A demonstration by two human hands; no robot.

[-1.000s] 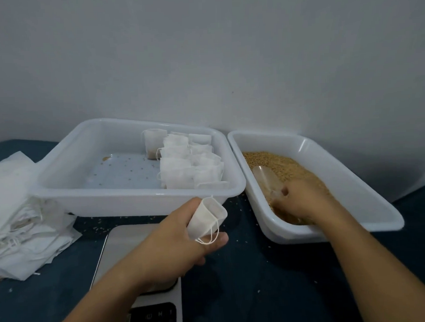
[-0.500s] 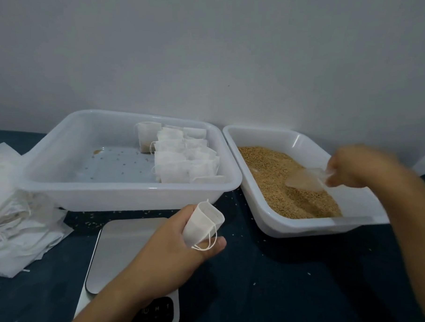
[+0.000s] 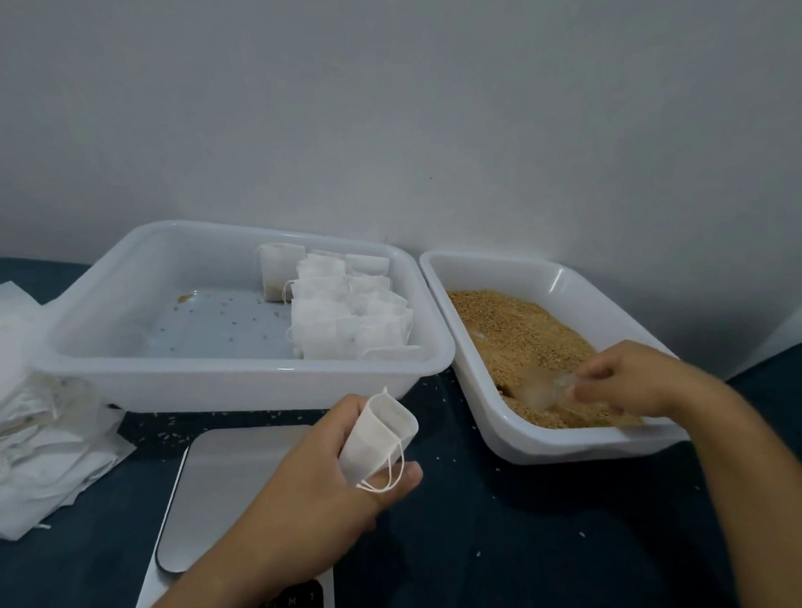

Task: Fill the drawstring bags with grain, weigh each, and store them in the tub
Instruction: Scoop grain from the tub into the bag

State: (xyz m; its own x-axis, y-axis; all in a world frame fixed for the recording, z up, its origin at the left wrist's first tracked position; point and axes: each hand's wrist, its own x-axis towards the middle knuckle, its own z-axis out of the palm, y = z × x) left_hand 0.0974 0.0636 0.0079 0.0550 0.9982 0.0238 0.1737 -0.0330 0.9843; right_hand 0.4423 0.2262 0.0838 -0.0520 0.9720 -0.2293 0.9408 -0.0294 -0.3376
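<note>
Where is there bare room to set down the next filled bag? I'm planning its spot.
In the storage tub, the floor left of the filled bags is bare but for stray grains; its right side is crowded. The scale platform is bare left of the left hand.

Two tubs side by side at the back of the worktop, against the wall. Left tub: filled bags packed in rows in its right half, loose grains on its floor to the left. Right tub: grain heaped inside. Scale in front of the left tub, near edge of worktop. Pile of empty bags left of the scale and the left tub. Left hand above the scale, holding a bag. Right hand over the near end of the right tub, scoop down in the grain.
</note>
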